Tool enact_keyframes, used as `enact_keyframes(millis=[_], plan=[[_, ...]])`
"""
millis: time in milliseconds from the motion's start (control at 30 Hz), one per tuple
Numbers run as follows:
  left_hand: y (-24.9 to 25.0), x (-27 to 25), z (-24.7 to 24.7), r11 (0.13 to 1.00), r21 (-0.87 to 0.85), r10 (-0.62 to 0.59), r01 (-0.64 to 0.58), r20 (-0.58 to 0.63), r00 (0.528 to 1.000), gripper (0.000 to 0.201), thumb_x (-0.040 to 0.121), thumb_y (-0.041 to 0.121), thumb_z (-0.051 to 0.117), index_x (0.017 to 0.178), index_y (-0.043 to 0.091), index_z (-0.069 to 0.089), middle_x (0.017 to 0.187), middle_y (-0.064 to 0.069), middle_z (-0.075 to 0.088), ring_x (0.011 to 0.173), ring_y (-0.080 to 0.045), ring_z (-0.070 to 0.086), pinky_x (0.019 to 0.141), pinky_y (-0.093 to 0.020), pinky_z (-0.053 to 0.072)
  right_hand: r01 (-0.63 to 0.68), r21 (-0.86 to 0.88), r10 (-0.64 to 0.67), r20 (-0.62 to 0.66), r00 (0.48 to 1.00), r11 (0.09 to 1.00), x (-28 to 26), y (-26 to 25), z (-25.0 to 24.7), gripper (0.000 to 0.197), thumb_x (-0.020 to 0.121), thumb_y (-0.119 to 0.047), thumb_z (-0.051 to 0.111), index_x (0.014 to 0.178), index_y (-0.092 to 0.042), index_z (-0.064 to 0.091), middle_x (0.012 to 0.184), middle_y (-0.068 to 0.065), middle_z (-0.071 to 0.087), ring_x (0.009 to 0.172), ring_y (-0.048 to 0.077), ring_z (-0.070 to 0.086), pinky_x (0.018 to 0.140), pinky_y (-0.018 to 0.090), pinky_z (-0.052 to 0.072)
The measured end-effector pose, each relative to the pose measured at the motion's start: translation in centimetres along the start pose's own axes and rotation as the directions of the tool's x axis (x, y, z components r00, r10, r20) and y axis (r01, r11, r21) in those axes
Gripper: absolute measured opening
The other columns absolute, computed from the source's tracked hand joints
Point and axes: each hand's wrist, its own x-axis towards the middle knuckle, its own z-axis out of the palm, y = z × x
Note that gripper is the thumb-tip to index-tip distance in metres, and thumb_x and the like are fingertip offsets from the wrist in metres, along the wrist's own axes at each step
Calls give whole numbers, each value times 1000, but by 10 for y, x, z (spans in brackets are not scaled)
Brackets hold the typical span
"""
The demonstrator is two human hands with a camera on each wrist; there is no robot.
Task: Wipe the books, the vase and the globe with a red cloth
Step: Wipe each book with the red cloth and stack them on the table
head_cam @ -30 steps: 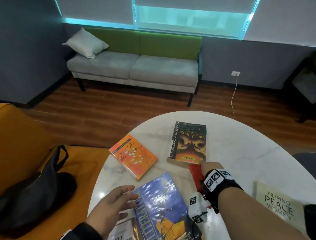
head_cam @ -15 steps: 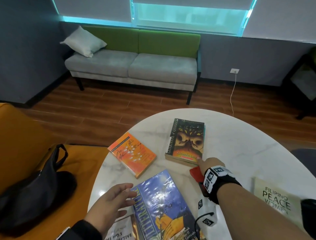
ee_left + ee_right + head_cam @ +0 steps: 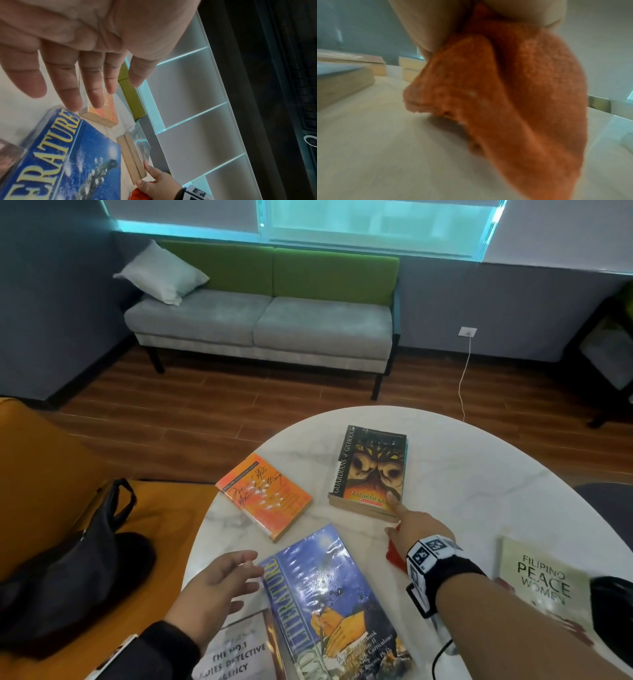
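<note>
Several books lie on the white marble table (image 3: 479, 474). My right hand (image 3: 416, 530) grips the red cloth (image 3: 394, 553) in its curled fingers, and its index finger touches the near right corner of the dark owl book (image 3: 371, 470). That cloth (image 3: 513, 94) hangs bunched under the palm in the right wrist view, just above the tabletop. My left hand (image 3: 219, 587) hovers flat with straight fingers at the left edge of the blue Literature book (image 3: 329, 604); its palm (image 3: 77, 40) holds nothing. An orange book (image 3: 265, 494) lies at the left. Neither vase nor globe is in view.
A "Filipino Peace Women" book (image 3: 541, 580) lies at the right and a detective agency book (image 3: 236, 652) at the near edge. A black bag (image 3: 68, 570) rests on the orange seat to the left. A green and grey sofa (image 3: 263, 316) stands by the far wall.
My right hand has moved forward with the red cloth from beside the blue book to the owl book's near corner, index finger now on it. My left hand has hardly moved.
</note>
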Motion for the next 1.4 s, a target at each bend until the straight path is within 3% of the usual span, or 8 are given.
enact_keyframes(millis=[233,567,767,967,1067,1167,1267,1400], plan=[[-5,-17,-9,997,65,51,-51,-1,999,16,97,26,50,110,27,60,104,2,71,100,-16,64,83,-33,48,-1,9,1,33,999,1000,-16,-11,-26,61,92,-45,51,147,-33,27,137,6,52,118,25,54,95,32,47],[-11,-19,-13,991,128,34,-42,61,998,16,96,25,54,111,26,59,107,3,68,100,-15,63,83,-33,46,32,478,-33,-6,999,878,-88,7,-16,32,88,-47,59,114,-29,65,117,-4,64,107,13,58,91,23,40],[-18,-23,-11,983,175,27,-46,113,993,14,95,24,55,107,22,61,105,-1,68,96,-20,64,72,-28,46,60,602,-91,21,996,796,-129,15,3,22,91,-38,59,106,-24,67,99,-7,66,92,7,58,69,9,38],[-41,-40,-14,944,304,113,-127,64,992,11,93,24,59,102,28,61,100,3,68,88,-15,61,66,-25,42,84,662,-127,17,992,745,-156,21,17,16,92,-37,58,100,-26,66,96,-7,67,89,5,61,73,13,42],[-55,-61,-15,885,429,214,-183,-24,977,9,91,24,62,99,28,60,99,7,65,92,-10,60,73,-21,46,100,745,-170,19,985,659,-165,22,23,9,92,-35,59,87,-29,64,89,-8,68,82,2,62,74,13,46],[-75,-89,-16,767,625,271,-149,-104,957,28,88,32,64,115,30,56,117,9,58,114,-13,53,96,-26,42,44,869,-209,69,975,493,-176,20,33,7,83,-29,69,83,-22,69,88,4,72,88,22,66,92,39,51],[-97,-116,-17,663,748,225,-24,-169,959,57,83,40,67,135,29,45,136,5,45,124,-12,45,100,-23,36,-11,924,-288,131,948,383,-191,11,44,8,83,-7,63,87,-13,66,88,13,67,84,26,61,88,38,47],[-128,-143,-18,667,736,66,116,-214,975,96,76,44,73,150,29,15,153,0,25,136,-16,34,108,-27,33,159,780,-434,156,888,606,-213,-5,62,19,72,-18,66,91,-20,66,88,-2,67,81,9,61,79,16,46]])
